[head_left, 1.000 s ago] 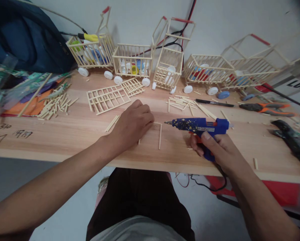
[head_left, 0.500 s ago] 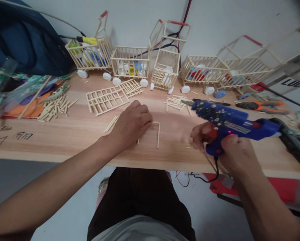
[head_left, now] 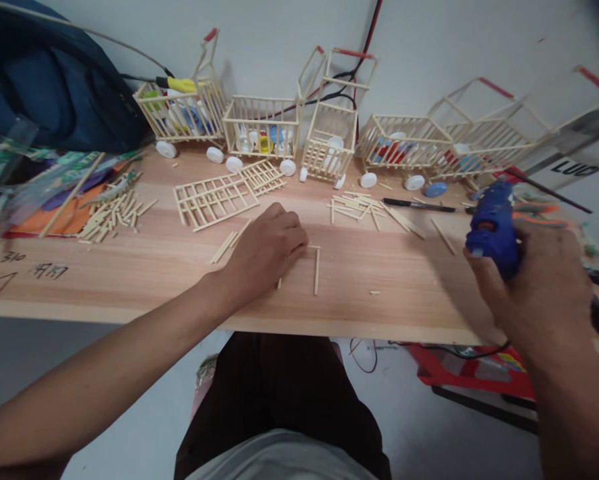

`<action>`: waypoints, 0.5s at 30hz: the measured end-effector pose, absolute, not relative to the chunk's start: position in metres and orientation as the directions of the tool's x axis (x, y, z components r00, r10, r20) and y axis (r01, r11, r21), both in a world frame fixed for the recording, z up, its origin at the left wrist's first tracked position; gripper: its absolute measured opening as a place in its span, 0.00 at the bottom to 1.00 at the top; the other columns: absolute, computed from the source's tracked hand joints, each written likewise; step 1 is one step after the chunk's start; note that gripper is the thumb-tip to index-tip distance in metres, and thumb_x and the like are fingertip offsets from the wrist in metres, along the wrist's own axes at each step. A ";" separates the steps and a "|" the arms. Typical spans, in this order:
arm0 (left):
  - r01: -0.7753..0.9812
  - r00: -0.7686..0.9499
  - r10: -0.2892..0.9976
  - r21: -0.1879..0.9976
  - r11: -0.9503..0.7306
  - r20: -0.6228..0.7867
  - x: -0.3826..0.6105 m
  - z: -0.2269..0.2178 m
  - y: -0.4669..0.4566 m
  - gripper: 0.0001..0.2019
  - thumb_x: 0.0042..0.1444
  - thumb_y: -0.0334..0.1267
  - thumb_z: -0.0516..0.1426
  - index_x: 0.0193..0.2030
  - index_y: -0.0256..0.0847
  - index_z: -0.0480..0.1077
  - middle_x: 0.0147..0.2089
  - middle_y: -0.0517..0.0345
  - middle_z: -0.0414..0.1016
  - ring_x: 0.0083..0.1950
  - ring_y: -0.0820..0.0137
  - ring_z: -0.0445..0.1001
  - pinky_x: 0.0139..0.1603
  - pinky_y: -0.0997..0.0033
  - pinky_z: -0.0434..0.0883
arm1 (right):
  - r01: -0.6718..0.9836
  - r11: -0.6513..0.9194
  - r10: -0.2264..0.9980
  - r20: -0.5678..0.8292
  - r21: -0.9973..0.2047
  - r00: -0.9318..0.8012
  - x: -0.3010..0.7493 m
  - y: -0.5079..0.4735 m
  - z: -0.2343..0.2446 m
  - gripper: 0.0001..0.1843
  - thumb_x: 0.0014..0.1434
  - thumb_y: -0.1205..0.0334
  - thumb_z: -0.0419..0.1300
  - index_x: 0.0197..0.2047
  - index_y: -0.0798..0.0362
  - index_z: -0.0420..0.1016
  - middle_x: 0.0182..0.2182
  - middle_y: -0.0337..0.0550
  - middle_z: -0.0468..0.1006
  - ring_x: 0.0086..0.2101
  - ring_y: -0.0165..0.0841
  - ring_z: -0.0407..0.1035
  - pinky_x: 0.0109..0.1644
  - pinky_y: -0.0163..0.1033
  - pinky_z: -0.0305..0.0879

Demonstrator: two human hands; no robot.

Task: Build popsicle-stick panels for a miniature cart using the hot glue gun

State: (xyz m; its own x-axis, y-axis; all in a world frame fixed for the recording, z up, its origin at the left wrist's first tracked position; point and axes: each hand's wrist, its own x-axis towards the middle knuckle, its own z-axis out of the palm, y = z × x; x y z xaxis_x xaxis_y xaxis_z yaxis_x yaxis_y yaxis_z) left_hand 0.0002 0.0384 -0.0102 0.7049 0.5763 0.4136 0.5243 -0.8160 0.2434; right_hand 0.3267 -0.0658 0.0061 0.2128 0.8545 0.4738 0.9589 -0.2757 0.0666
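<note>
My left hand [head_left: 267, 250] rests knuckles-up on the wooden table [head_left: 154, 280], fingers curled and pressing on a small frame of thin wooden sticks [head_left: 316, 268]. Part of that frame is hidden under the hand. My right hand [head_left: 534, 287] is closed round a blue glue gun [head_left: 492, 228], held above the right part of the table with its nozzle pointing away from me. A black cord hangs from the gun below the table edge.
Several stick-built toy carts [head_left: 262, 127] with white wheels line the wall. Flat stick grids [head_left: 214, 198], loose stick piles [head_left: 359, 203], a black pen [head_left: 419, 205] and orange pliers [head_left: 534, 212] lie behind the hands. A dark blue bag [head_left: 54, 87] sits far left.
My right hand has carried the glue gun away from the stick frame to the right and turned it nozzle-away. My left hand has stayed on the sticks.
</note>
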 end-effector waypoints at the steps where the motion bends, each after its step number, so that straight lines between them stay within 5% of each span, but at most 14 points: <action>1: 0.525 0.704 0.578 0.247 -0.815 0.411 0.000 -0.010 0.038 0.09 0.63 0.32 0.55 0.32 0.36 0.74 0.36 0.51 0.73 0.41 0.64 0.64 0.44 0.62 0.66 | 0.949 -0.305 0.849 0.475 0.081 0.232 0.332 -0.066 0.002 0.29 0.59 0.48 0.54 0.57 0.59 0.68 0.44 0.63 0.72 0.45 0.50 0.67 0.40 0.48 0.63; 15: 0.522 0.717 0.569 0.229 -0.821 0.404 0.003 -0.010 0.038 0.09 0.62 0.31 0.55 0.32 0.36 0.74 0.36 0.51 0.73 0.40 0.64 0.64 0.43 0.62 0.66 | 0.934 -0.338 0.911 0.286 0.111 0.296 0.382 -0.074 -0.026 0.29 0.59 0.47 0.56 0.55 0.61 0.74 0.45 0.64 0.76 0.48 0.51 0.70 0.46 0.49 0.65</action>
